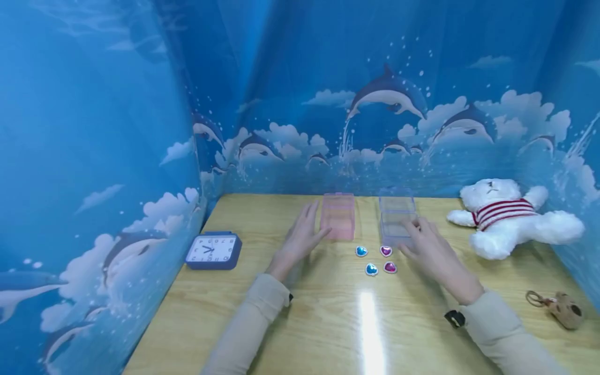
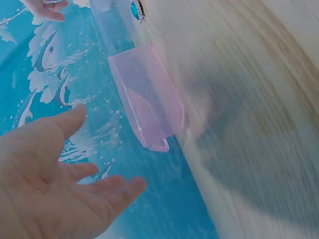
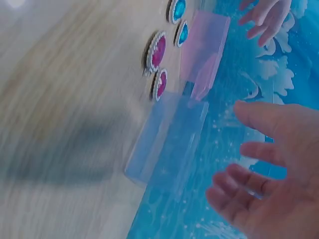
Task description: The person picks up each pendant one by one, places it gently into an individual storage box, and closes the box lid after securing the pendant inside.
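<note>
My left hand (image 1: 300, 238) hovers just left of a pink see-through plastic box (image 1: 338, 229), its fingers extended and holding nothing. Over the near right corner of a pale blue see-through box (image 1: 394, 221) is my right hand (image 1: 430, 255), which in the right wrist view has loosely bent fingers (image 3: 249, 179) with nothing in them. Both boxes stand with their lids raised at the back. In front of them lie two blue heart-shaped gems (image 1: 361, 251) and two magenta heart-shaped gems (image 1: 390, 267), each with a silvery beaded rim.
A blue clock (image 1: 213, 251) lies at the table's left edge. On the right are a white plush bear (image 1: 508, 216) in a striped shirt and a brown keychain (image 1: 564, 311). A dolphin-print curtain (image 1: 290, 156) borders the wooden table (image 1: 323, 328) at the back and sides.
</note>
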